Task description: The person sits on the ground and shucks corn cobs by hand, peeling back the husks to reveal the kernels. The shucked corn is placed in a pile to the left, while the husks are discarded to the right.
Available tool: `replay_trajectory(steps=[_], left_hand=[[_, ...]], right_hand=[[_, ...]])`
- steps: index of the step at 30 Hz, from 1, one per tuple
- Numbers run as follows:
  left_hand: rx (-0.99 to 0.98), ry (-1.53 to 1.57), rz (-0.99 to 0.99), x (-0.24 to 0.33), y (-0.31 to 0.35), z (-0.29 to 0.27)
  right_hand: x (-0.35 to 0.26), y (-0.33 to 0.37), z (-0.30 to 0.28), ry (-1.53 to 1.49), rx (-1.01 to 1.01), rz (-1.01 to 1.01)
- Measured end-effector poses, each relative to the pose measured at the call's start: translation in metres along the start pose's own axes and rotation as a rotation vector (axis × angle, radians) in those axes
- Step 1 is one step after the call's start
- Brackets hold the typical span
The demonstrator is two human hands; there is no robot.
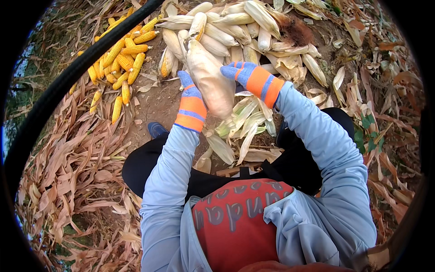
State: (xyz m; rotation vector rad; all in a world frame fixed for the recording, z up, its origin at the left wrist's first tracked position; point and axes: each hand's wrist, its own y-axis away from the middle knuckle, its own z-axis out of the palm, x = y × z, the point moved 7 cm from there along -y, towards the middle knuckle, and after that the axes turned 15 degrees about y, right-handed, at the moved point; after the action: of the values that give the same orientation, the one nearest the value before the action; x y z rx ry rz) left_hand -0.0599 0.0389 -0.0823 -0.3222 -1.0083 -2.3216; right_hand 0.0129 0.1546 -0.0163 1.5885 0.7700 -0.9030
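Observation:
A large ear of corn in its pale husk (210,84) is held up in front of me, its narrow end pointing away. My left hand (191,104), in an orange and blue knit glove, grips its left side; the ear hides part of the fingers. On the right side, my right hand (257,80), gloved alike, has its fingers bent against the husk. Just beyond lies a pile of unhusked ears (235,29). Below the held ear, loose peeled husks (247,122) lie on the ground between my legs.
To the far left lies a heap of bare yellow cobs (120,61). Dry leaves and husks (77,181) cover the ground on both sides. Brown corn silk (297,31) sits on the pile's right. A dark strap or cable (77,68) crosses the view's left side.

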Motion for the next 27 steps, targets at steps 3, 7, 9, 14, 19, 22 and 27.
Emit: replay_trajectory(steps=[3, 7, 9, 14, 19, 22, 27], left_hand=[[-0.04, 0.082, -0.024, -0.004, 0.007, 0.015], [-0.089, 0.1, 0.014, -0.005, 0.011, 0.023], [-0.116, 0.031, 0.025, -0.004, -0.004, 0.005], [-0.198, -0.3, 0.153, 0.001, 0.013, 0.025], [-0.241, -0.327, 0.191, 0.005, 0.012, 0.026], [-0.229, -0.271, 0.23, 0.005, 0.009, 0.027], [-0.172, -0.365, 0.311, 0.008, 0.006, 0.018]], right_hand=[[-0.002, -0.005, -0.008, 0.262, 0.043, -0.036], [-0.007, -0.006, -0.01, 0.457, 0.04, -0.084], [-0.003, -0.011, -0.007, 0.485, 0.08, -0.191], [-0.002, -0.007, -0.009, 0.213, 0.028, -0.149], [-0.003, -0.007, -0.008, 0.199, 0.029, -0.119], [-0.004, -0.007, -0.011, 0.303, 0.068, -0.154], [-0.027, 0.008, -0.006, 0.726, 0.26, -0.318]])
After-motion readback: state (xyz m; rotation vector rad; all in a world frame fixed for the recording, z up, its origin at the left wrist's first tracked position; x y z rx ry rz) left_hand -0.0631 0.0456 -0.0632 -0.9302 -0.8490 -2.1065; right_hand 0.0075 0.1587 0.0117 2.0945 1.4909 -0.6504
